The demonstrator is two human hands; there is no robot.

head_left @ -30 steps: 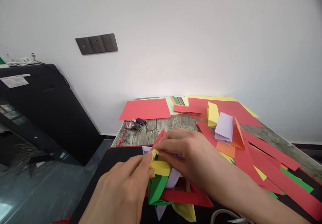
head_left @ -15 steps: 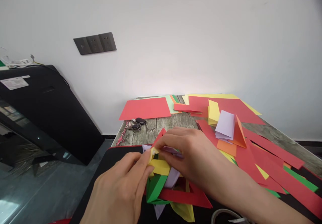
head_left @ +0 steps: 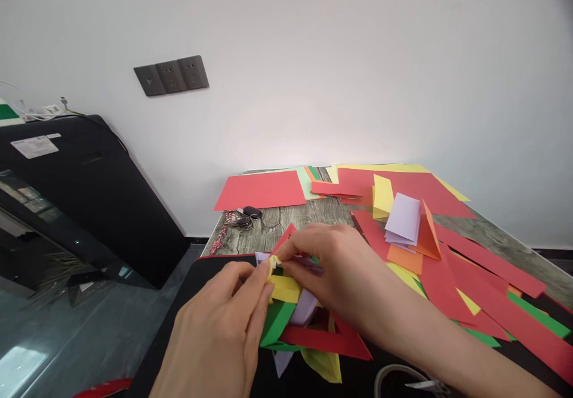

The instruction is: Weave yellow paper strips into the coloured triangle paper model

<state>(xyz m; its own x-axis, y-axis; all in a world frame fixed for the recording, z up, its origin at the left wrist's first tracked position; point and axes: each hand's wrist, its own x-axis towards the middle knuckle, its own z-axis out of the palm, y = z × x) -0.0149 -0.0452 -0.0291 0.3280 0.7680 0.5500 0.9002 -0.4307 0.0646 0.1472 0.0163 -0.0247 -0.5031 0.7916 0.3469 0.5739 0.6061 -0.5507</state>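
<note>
Both hands work at a folded-paper model (head_left: 308, 339) made of interlocked red, green, yellow and purple strips, low in the middle of the head view. My left hand (head_left: 221, 320) is closed, its thumb and fingers pinching a yellow paper strip (head_left: 271, 264) at the model's upper left. Across from it, my right hand (head_left: 329, 261) has its thumb and index fingertips closed on the end of the same strip, where a small whitish bit shows. The palm and wrist of the right hand cover part of the model's right side.
Red paper sheets (head_left: 264, 189) and several strips lie on the wood-grain table (head_left: 286, 222). Folded purple paper (head_left: 403, 219) stands at right. Keys (head_left: 244, 222) lie behind the hands. Scissors (head_left: 427, 387) and a grey loop (head_left: 380, 377) are at the bottom edge, on a black mat (head_left: 192, 293).
The view has shifted slightly. The model sits a little higher in the picture and the yellow strip's end shows more between my fingertips. Both hands keep their pinch.
</note>
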